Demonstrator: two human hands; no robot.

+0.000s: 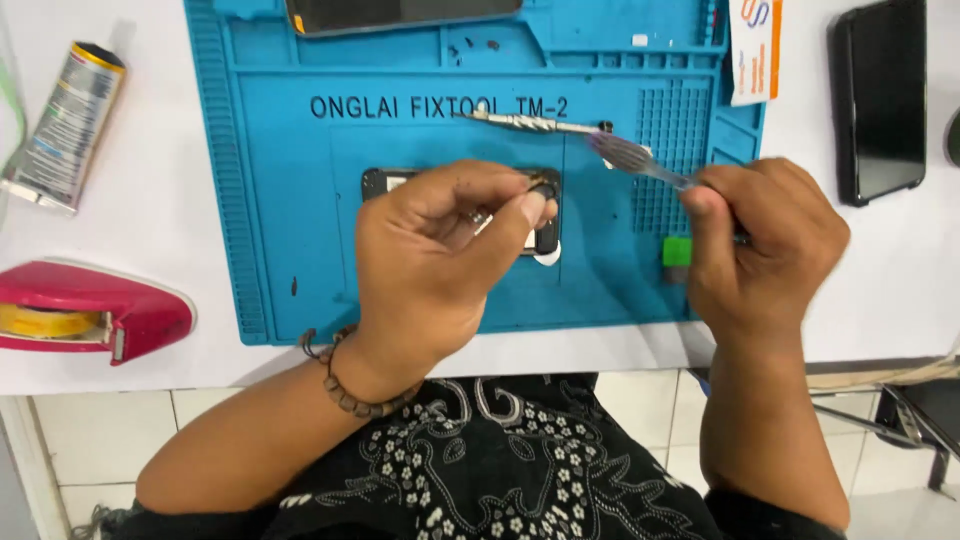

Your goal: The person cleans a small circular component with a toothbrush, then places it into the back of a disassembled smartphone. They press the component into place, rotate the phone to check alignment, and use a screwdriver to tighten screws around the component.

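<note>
A small black rectangular phone [545, 235] lies mid-mat on the ribbed blue silicone mat [290, 200], mostly hidden under the left hand [440, 265], whose fingertips pinch a tiny part against it. The right hand [765, 250] is clenched around slim metal tweezers [630, 158]. Far right lies a glossy black slab phone [880, 100]; near left, a pink tape dispenser [95, 310].

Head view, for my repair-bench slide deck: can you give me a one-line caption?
Left hand steadies a small dark phone on a blue work mat while the right hand holds a blurred brush.
</note>
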